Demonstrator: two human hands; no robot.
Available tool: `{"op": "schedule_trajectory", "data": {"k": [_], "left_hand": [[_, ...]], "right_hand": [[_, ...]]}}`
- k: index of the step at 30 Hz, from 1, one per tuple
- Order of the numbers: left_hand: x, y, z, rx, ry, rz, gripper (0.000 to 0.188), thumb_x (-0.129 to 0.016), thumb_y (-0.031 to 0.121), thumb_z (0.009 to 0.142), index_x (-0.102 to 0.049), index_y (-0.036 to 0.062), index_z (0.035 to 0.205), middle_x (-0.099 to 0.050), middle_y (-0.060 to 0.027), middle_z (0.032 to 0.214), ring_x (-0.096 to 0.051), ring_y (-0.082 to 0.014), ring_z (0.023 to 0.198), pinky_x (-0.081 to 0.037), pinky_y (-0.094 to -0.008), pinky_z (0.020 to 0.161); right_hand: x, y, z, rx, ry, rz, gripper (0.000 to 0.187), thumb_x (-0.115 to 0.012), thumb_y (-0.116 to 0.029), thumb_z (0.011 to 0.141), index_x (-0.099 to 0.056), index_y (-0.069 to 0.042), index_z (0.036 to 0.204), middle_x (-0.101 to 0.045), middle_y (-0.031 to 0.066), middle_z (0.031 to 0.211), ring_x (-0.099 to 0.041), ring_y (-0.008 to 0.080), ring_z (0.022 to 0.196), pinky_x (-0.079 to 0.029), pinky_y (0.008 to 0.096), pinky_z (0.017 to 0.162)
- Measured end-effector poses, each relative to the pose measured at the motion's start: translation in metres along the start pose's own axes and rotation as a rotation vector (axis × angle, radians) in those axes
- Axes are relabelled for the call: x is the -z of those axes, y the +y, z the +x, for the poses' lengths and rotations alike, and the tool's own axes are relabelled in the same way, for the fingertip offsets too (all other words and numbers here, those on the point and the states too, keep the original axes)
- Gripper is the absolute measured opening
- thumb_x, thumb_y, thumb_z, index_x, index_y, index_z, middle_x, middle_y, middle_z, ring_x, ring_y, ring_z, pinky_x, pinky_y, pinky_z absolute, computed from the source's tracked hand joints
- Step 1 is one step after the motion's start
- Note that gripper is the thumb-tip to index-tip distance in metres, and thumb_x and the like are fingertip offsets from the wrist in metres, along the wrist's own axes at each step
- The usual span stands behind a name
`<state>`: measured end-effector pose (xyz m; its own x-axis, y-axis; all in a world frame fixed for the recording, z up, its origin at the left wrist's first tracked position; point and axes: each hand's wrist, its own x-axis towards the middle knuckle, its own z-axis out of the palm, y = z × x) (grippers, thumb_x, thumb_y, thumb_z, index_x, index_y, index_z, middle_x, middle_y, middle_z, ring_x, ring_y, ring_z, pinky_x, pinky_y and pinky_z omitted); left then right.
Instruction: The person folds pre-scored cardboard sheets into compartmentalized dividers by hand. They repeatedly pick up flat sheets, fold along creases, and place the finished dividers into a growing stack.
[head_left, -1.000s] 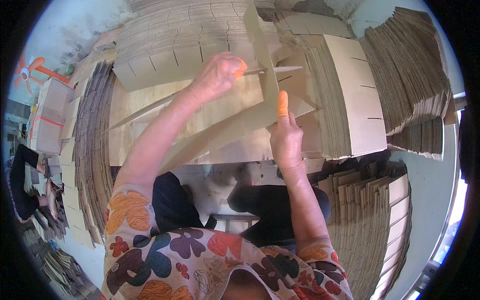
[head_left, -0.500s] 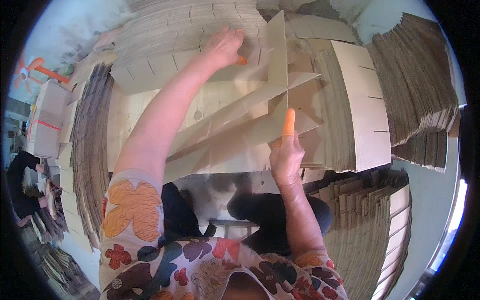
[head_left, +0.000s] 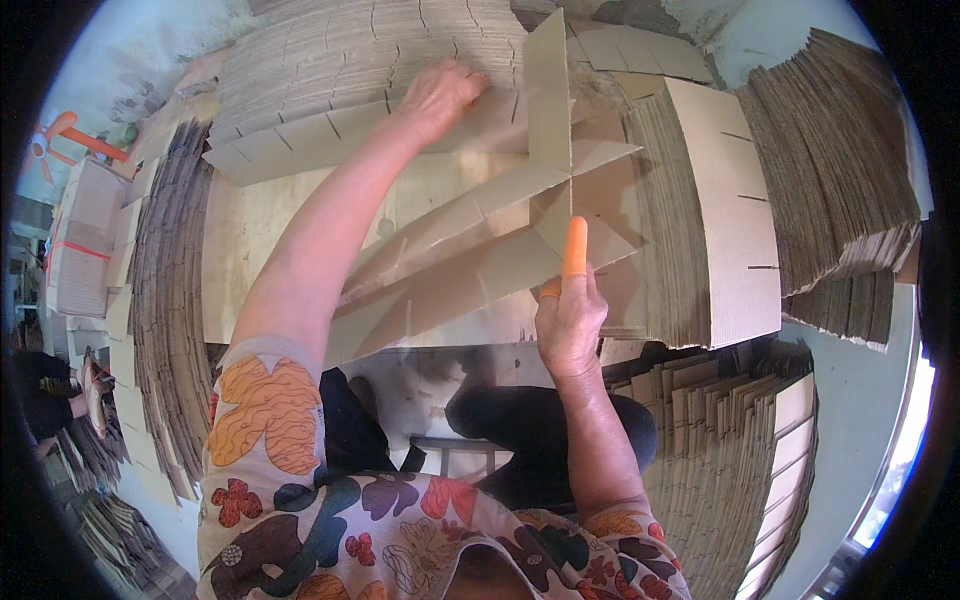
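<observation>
My left hand (head_left: 442, 97) reaches to the far stack of slotted cardboard strips (head_left: 330, 62). Its fingers are curled closed at the upper edge of the front slotted strip (head_left: 290, 143), which leans out toward me. Closer in, my right hand (head_left: 572, 325) grips the near side of a cardboard divider (head_left: 460, 265), with its orange-covered index finger stretched up against it. Two long strips of this divider run toward the lower left, and an upright cross strip (head_left: 547, 95) passes through them at the right end. The right hand's curled fingers are partly hidden.
A pale wooden board (head_left: 250, 245) lies under the divider. To the right stand a stack of slotted pieces (head_left: 740, 210) and a taller cardboard stack (head_left: 835, 170). More cardboard stacks (head_left: 175, 280) line the left side, near a tied box (head_left: 88, 240) and an orange fan (head_left: 45, 150).
My left fingers have closed at the front strip, and its left end has come away from the stack toward me. The right hand keeps its hold on the divider, almost in place.
</observation>
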<state>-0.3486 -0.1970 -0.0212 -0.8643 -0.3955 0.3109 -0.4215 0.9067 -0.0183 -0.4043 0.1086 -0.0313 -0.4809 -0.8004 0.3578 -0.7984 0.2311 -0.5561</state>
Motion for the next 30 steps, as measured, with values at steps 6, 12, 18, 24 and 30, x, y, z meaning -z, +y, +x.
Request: {"op": "schedule_trajectory", "data": {"k": [6, 12, 18, 24, 30], "left_hand": [[-0.014, 0.002, -0.003, 0.088, -0.051, -0.100, 0.014, -0.060, 0.004, 0.075, -0.062, 0.0080, 0.088, -0.065, -0.0090, 0.091, -0.059, -0.0306, 0.097, -0.050, -0.0410, 0.072], [-0.006, -0.005, 0.004, 0.030, -0.031, 0.044, 0.012, -0.060, 0.007, 0.076, -0.065, 0.0081, 0.088, -0.064, -0.0081, 0.086, -0.059, -0.0288, 0.088, -0.050, -0.0392, 0.071], [0.004, -0.005, -0.001, -0.087, 0.156, -0.073, 0.009, -0.060, 0.007, 0.077, -0.062, 0.0066, 0.085, -0.059, -0.0118, 0.081, -0.057, -0.0294, 0.080, -0.049, -0.0406, 0.070], [0.029, 0.011, -0.002, -0.034, 0.118, -0.161, 0.012, -0.059, 0.005, 0.077, -0.059, 0.0060, 0.088, -0.056, -0.0151, 0.078, -0.057, -0.0344, 0.076, -0.047, -0.0441, 0.067], [0.046, 0.020, -0.010, -0.151, 0.249, -0.398, 0.009, -0.058, 0.004, 0.079, -0.058, 0.0003, 0.087, -0.059, -0.0166, 0.079, -0.057, -0.0347, 0.074, -0.046, -0.0421, 0.064]], "right_hand": [[0.002, -0.004, -0.001, 0.013, 0.003, 0.017, 0.073, -0.058, 0.007, 0.071, -0.035, -0.002, 0.139, -0.059, 0.0229, 0.111, -0.065, 0.0352, 0.076, -0.055, 0.0397, 0.063], [0.004, -0.006, 0.000, 0.033, 0.021, 0.016, 0.077, -0.057, 0.008, 0.071, -0.031, -0.005, 0.142, -0.060, 0.0235, 0.109, -0.064, 0.0364, 0.077, -0.055, 0.0394, 0.064], [0.003, -0.005, 0.000, 0.043, -0.008, 0.014, 0.077, -0.056, 0.008, 0.071, -0.030, -0.004, 0.142, -0.060, 0.0231, 0.107, -0.064, 0.0377, 0.078, -0.055, 0.0405, 0.064], [0.003, -0.004, 0.002, 0.018, -0.063, -0.019, 0.075, -0.055, 0.008, 0.070, -0.031, -0.002, 0.141, -0.060, 0.0233, 0.104, -0.063, 0.0383, 0.073, -0.054, 0.0427, 0.060], [0.012, -0.007, 0.003, -0.014, -0.158, -0.081, 0.075, -0.053, 0.007, 0.070, -0.030, -0.003, 0.141, -0.058, 0.0223, 0.101, -0.062, 0.0399, 0.070, -0.052, 0.0451, 0.060]]}}
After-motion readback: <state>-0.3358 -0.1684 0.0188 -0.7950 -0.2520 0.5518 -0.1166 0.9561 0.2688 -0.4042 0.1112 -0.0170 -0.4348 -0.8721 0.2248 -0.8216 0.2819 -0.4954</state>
